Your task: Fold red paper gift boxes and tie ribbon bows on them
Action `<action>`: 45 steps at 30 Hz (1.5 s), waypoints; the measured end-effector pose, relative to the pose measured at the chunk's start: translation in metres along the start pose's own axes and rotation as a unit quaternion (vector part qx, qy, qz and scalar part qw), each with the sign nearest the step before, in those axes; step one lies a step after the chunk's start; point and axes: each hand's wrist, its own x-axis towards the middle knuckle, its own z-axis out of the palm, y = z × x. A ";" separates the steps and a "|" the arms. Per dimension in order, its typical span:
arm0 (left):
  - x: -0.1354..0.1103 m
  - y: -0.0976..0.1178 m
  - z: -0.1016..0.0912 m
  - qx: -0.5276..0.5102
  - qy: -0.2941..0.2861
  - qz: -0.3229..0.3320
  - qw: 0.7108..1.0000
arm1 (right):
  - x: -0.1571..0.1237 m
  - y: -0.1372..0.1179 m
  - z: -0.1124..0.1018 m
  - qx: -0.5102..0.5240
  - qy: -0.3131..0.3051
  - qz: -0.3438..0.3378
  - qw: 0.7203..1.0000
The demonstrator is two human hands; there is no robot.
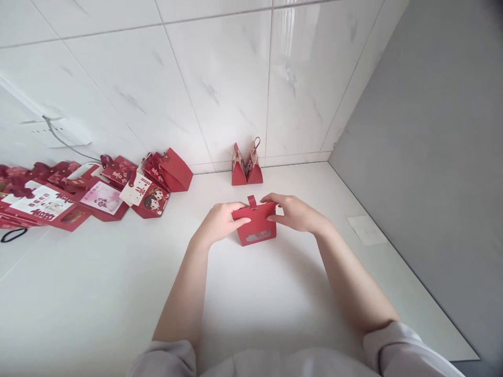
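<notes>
A red gift box (256, 224) with a clear window low on its near face and a short ribbon loop on top stands upright on the white tabletop. My left hand (223, 221) grips its upper left edge, thumb on the near face and fingers behind. On the opposite side, my right hand (293, 213) pinches the upper right edge the same way. The fingers behind the box are partly hidden. Past it, two small triangular red boxes (247, 172) stand side by side against the wall.
Several red decorated gift boxes (102, 199) lie heaped along the left, by a wall socket (58, 131) with a grey cable. A black loop (14, 235) sits at far left. A pale square (366, 230) lies near the table's right edge, beside a grey panel (428, 173).
</notes>
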 end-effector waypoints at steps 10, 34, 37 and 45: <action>0.028 -0.095 0.064 -0.309 0.117 -0.031 0.943 | 0.008 0.063 0.054 0.335 -0.051 0.063 0.939; 0.013 -0.097 0.084 -0.312 0.171 -0.015 0.934 | 0.000 0.101 0.086 0.494 0.237 0.061 0.834; 0.013 -0.097 0.082 -0.307 0.168 -0.020 0.936 | -0.001 0.080 0.080 0.475 0.251 0.043 0.843; 0.022 -0.100 0.079 -0.262 0.180 -0.038 0.947 | -0.046 -0.072 0.025 0.397 0.217 -0.249 0.856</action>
